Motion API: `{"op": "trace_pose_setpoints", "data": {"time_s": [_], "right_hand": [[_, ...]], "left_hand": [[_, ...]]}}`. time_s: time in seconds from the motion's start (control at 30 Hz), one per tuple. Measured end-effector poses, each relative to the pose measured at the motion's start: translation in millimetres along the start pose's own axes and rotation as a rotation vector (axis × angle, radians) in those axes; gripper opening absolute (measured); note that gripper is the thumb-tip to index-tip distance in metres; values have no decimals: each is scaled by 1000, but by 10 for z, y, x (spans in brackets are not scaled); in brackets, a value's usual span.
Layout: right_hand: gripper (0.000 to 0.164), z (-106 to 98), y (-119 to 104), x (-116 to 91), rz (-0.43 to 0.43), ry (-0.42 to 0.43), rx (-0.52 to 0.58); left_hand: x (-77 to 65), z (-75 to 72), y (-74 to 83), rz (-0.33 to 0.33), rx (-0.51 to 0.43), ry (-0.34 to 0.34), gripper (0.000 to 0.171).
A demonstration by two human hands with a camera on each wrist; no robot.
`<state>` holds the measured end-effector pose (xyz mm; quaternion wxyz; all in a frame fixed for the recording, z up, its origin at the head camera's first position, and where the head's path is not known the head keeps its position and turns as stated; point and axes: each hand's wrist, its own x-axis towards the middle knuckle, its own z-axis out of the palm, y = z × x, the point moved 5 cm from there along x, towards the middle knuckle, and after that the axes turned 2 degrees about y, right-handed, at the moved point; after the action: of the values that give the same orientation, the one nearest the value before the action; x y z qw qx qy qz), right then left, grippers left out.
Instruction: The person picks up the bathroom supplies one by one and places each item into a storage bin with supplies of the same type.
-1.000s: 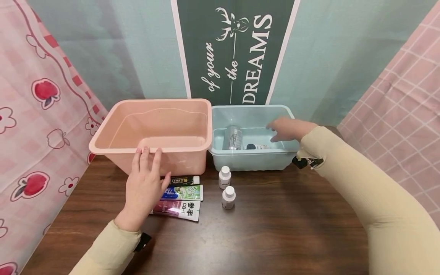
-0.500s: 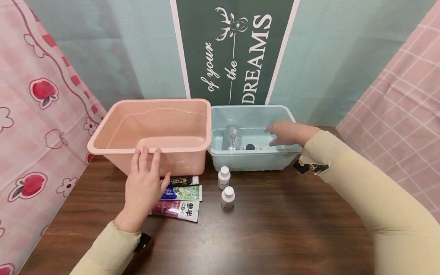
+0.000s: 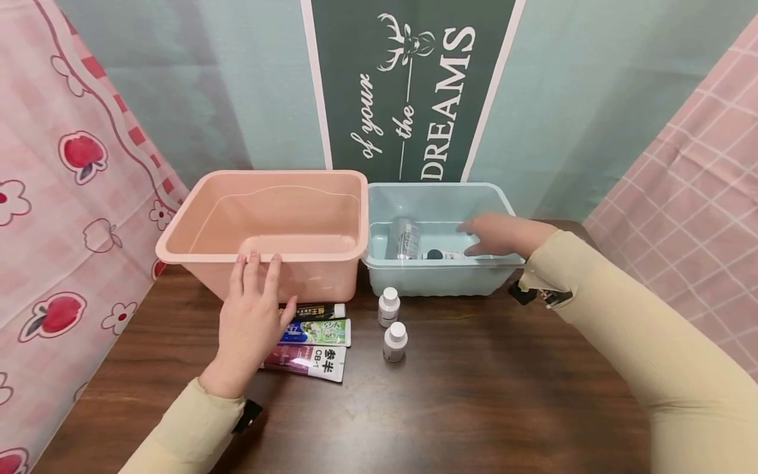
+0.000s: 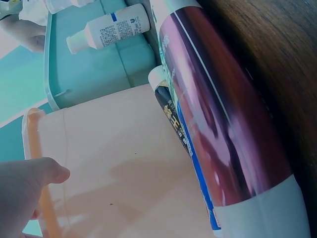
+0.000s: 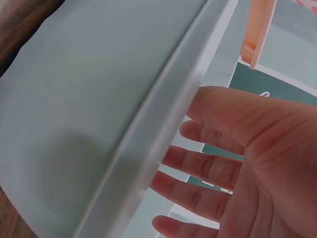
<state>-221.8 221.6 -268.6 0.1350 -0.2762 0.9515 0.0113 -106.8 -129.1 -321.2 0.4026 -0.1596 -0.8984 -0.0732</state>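
Note:
My left hand [image 3: 245,329] rests its fingertips on the front rim of the pink bin [image 3: 316,280], thumb apart from the fingers. Beside it on the table lie a black toothpaste tube [image 3: 320,311], a blue-green toothpaste tube [image 3: 322,332] and a purple-and-white toothpaste tube [image 3: 308,362]. My right hand [image 3: 497,234] reaches over the right end of the light blue bin [image 3: 438,282], its fingers loosely spread. Nothing shows in its palm in the right wrist view. Inside that bin are a clear silvery bottle [image 3: 405,238] and a small dark-capped bottle [image 3: 447,255], close to the right fingertips.
Two white bottles, a rear one [image 3: 388,308] and a front one [image 3: 395,342], stand upright before the bins on the brown wooden table [image 3: 474,395]. The bins stand side by side against a hanging cloth [image 3: 562,99]. Pink cloths hang on both sides.
The head view shifts slightly. My right hand sits a little lower at the blue bin, its forearm moved slightly right. My left hand stays on the pink rim.

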Motion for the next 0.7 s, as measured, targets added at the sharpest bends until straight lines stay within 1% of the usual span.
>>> {"op": "trace_pose_setpoints", "data": {"time_s": [0.27,0.5,0.7], "right_hand": [[51,-12,-3,-10,30,-13,8],[52,-21,-14,-12,18,-11,13],[54,-16,-32,-60,41,-6,22]], "left_hand": [[8,3,2,-1,0,-1,74],[11,10,-1,-2,-8,-2,73],[-3,9,-7,5,0,-5,73]]}}
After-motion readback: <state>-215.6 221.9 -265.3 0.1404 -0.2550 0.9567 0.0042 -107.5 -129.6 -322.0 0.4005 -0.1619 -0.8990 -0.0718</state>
